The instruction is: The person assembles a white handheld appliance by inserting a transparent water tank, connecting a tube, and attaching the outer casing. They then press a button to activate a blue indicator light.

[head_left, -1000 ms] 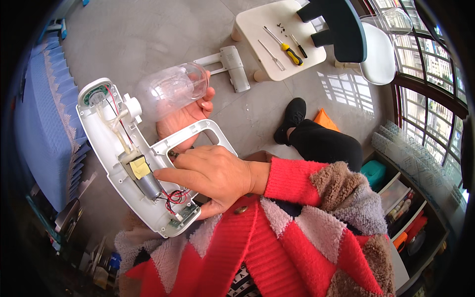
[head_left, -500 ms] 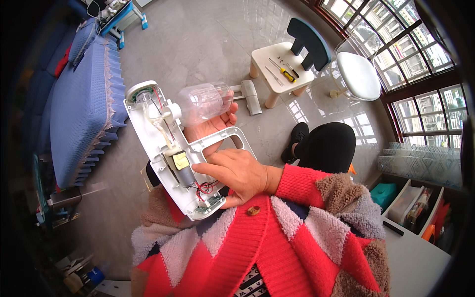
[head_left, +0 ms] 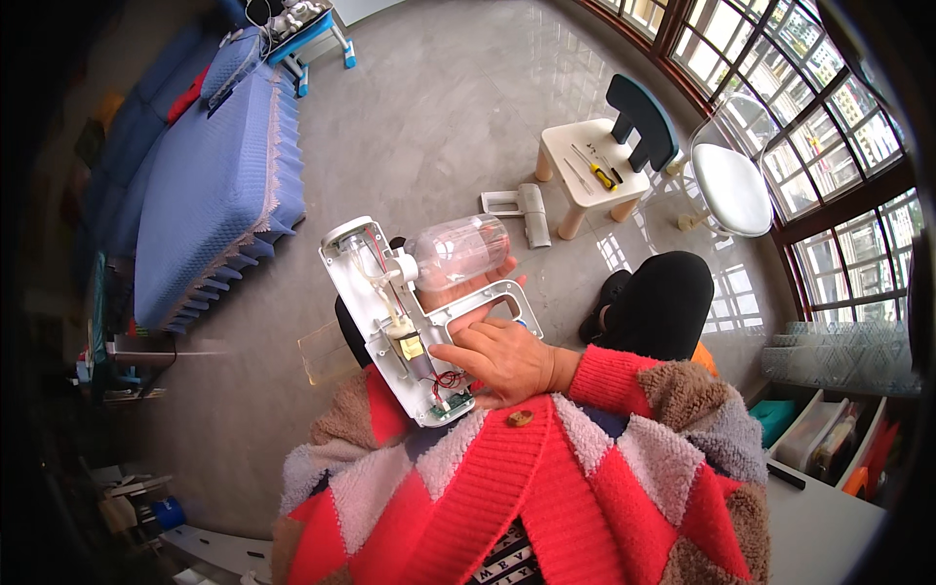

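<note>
An opened white handheld appliance housing (head_left: 363,297) lies tilted in front of me, its inside facing up. It has a looped handle and a clear bottle (head_left: 456,253) joined to its side. Inside sit a small motor (head_left: 419,365) with a yellow block, pale tubing, red and black wires (head_left: 448,381) and a green circuit board (head_left: 454,401). My left hand (head_left: 472,310) supports the appliance from beneath, partly hidden by bottle and handle. My right hand (head_left: 509,361) is closed at the housing's lower handle side, index finger stretched toward the motor.
Past the bottle, a separate white part with a handle (head_left: 534,216) rests on the tiled floor. A small chair (head_left: 575,139) holds a yellow-handled screwdriver (head_left: 603,176) and other small tools. A clear-backed chair (head_left: 731,185) stands by the windows. At left is a blue-covered sofa (head_left: 210,205); open drawer at lower right (head_left: 780,444).
The whole scene has shifted right and mostly downward as my view moved. Both hands keep the same hold on the appliance, with the right index finger still by the motor.
</note>
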The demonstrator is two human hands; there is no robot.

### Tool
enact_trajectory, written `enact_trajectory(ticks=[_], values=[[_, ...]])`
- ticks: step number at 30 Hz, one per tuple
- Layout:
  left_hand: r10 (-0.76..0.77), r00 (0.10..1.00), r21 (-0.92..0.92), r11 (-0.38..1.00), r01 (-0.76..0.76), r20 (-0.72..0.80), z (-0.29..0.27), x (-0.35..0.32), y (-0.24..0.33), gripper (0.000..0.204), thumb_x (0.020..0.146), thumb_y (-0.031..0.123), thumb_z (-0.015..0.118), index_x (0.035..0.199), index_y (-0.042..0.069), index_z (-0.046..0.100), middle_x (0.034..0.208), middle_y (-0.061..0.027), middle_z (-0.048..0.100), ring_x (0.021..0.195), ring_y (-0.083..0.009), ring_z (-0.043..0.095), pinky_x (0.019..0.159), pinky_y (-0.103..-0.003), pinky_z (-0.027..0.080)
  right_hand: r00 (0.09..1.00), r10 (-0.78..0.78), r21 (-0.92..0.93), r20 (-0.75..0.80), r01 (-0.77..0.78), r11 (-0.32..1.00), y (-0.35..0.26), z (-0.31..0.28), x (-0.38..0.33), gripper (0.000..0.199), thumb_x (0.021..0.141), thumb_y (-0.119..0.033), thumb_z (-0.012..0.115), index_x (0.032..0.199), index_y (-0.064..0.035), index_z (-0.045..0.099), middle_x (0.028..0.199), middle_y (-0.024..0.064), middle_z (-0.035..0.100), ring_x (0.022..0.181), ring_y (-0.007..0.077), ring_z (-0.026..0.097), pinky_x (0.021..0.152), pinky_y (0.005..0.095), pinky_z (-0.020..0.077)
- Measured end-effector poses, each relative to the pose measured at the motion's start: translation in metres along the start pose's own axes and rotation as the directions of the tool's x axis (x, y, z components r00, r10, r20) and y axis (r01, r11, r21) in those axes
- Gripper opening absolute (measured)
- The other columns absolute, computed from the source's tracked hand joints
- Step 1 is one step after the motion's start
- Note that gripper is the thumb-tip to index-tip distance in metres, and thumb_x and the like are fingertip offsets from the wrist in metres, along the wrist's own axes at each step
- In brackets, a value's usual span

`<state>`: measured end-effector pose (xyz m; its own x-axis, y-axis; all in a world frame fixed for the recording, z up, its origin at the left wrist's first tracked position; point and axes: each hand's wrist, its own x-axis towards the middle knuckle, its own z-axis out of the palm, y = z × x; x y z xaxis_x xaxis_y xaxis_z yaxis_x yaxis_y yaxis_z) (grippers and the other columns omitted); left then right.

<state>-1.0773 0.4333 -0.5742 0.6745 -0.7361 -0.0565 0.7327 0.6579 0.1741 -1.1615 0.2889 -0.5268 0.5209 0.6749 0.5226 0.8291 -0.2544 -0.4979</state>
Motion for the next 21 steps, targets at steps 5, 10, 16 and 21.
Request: enact_trajectory(ticks=[5, 10, 16, 21], values=[[0.038, 0.998, 0.022, 0.999, -0.040, 0.057, -0.021, 0.009, 0.017, 0.061, 0.092, 0.046, 0.060, 0.138, 0.008, 0.050, 0.133, -0.0131, 0.059, 0.118, -0.0347, 0.058, 0.109, -0.060, 0.036, 0.992, 0.093, -0.037, 0.084, -0.090, 0.995, 0.010, 0.008, 0.009, 0.092, 0.060, -0.038, 0.078, 0.138, -0.0029, 0.044, 0.113, 0.0149, 0.055, 0.101, 0.0307, 0.058, 0.090, 0.0406, 0.0456], [0.049, 0.993, 0.003, 0.999, -0.050, 0.111, -0.042, 0.009, 0.020, 0.058, 0.095, 0.044, 0.057, 0.138, 0.007, 0.050, 0.134, -0.0130, 0.058, 0.117, -0.0343, 0.058, 0.107, -0.059, 0.039, 0.947, 0.180, -0.110, 0.264, -0.156, 0.982, 0.007, 0.012, 0.010, 0.094, 0.070, -0.047, 0.076, 0.145, -0.0033, 0.038, 0.125, 0.0163, 0.055, 0.113, 0.0321, 0.055, 0.096, 0.0440, 0.0405], [-0.074, 0.992, -0.075, 0.994, 0.082, 0.100, -0.064, 0.022, 0.011, 0.057, 0.096, 0.044, 0.055, 0.138, 0.006, 0.049, 0.136, -0.0134, 0.056, 0.118, -0.0348, 0.057, 0.107, -0.058, 0.041, 0.970, 0.180, -0.079, 0.161, -0.169, 0.982, 0.017, 0.005, -0.001, 0.078, 0.079, -0.050, 0.065, 0.139, -0.0027, 0.045, 0.123, 0.0143, 0.056, 0.109, 0.0287, 0.057, 0.096, 0.0417, 0.0422], [-0.133, 0.989, -0.106, 0.985, 0.139, 0.064, -0.075, 0.024, 0.011, 0.057, 0.096, 0.044, 0.054, 0.138, 0.005, 0.049, 0.137, -0.0138, 0.055, 0.119, -0.0351, 0.057, 0.106, -0.058, 0.041, 0.991, 0.133, -0.109, -0.004, -0.133, 0.985, 0.040, -0.016, -0.008, 0.062, 0.079, -0.037, 0.070, 0.129, -0.0032, 0.054, 0.115, 0.0118, 0.060, 0.102, 0.0273, 0.060, 0.093, 0.0413, 0.0448]])
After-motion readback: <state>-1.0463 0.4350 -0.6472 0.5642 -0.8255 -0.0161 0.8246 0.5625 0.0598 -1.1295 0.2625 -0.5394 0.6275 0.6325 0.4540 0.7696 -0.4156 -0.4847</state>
